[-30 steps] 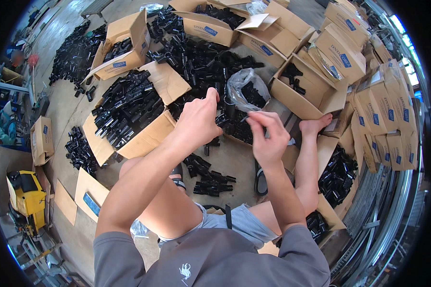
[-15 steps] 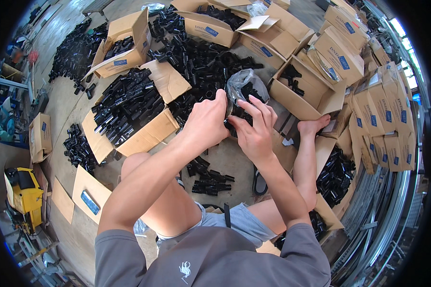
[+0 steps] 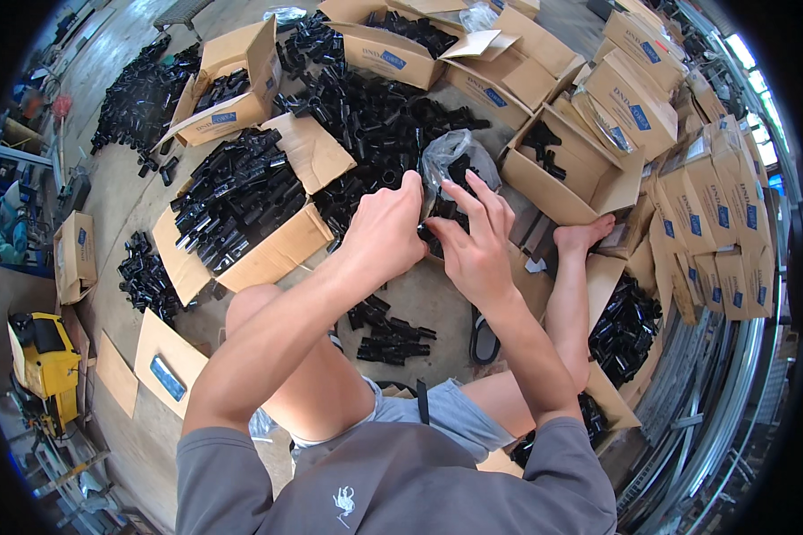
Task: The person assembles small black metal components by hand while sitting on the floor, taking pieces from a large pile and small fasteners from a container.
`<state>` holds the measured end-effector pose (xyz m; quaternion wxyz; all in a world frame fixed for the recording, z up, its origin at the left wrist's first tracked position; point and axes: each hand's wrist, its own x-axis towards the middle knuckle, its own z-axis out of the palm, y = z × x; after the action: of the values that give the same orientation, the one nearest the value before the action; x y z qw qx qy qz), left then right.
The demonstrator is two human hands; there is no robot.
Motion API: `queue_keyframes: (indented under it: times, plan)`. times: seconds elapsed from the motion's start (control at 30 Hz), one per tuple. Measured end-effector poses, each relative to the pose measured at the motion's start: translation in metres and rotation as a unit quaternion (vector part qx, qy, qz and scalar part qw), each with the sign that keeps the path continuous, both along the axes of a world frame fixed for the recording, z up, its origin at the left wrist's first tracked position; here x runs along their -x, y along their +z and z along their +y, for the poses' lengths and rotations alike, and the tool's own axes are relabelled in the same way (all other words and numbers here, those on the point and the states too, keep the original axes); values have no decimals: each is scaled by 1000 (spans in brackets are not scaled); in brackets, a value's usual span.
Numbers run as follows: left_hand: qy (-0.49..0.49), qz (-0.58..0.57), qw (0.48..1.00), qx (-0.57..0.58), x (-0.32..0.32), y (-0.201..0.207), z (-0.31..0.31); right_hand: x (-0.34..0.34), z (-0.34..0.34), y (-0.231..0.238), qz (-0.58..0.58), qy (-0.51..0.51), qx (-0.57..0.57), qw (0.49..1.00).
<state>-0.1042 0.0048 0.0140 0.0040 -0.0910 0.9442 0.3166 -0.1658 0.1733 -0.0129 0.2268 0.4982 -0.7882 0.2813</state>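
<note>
In front of me, over the floor, my left hand (image 3: 384,230) is closed, thumb and fingers pressed together. Close on its right is my right hand (image 3: 475,245), thumb and index finger pinched and the other fingers raised. Between the fingertips shows a dark bit of a black tubular part; most of it is hidden by the hands. Just beyond them stands a clear plastic bag (image 3: 459,147) with black parts inside. A large heap of black tubular fittings (image 3: 375,116) spreads behind. Several more black fittings (image 3: 394,343) lie on the floor below my hands.
An open carton of black fittings (image 3: 281,245) stands to the left. On the right are an open box (image 3: 553,192) and stacked cartons (image 3: 705,205). A phone (image 3: 168,378) lies on cardboard near a yellow machine (image 3: 49,361). Metal rails (image 3: 709,392) run along the right.
My right hand's raised fingers have shifted very slightly. Both hands stay together in the same place, and nothing else has visibly moved.
</note>
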Motion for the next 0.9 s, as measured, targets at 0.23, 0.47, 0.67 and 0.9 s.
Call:
queue_keyframes:
  times: [0.23, 0.47, 0.67, 0.9]
  plan:
    - [15, -6, 994, -107, -3, 23, -4, 6, 17, -3, 2, -38, 109, 993]
    - [87, -14, 923, -375, -6, 28, -18, 34, 41, -94, -449, -204, 378, 783]
    - [95, -31, 806, -584, -2, 33, -11, 68, 82, -242, -439, -320, -138, 828]
    - [155, -14, 724, -672, -13, 27, -8, 66, 67, -269, -489, -379, -302, 726]
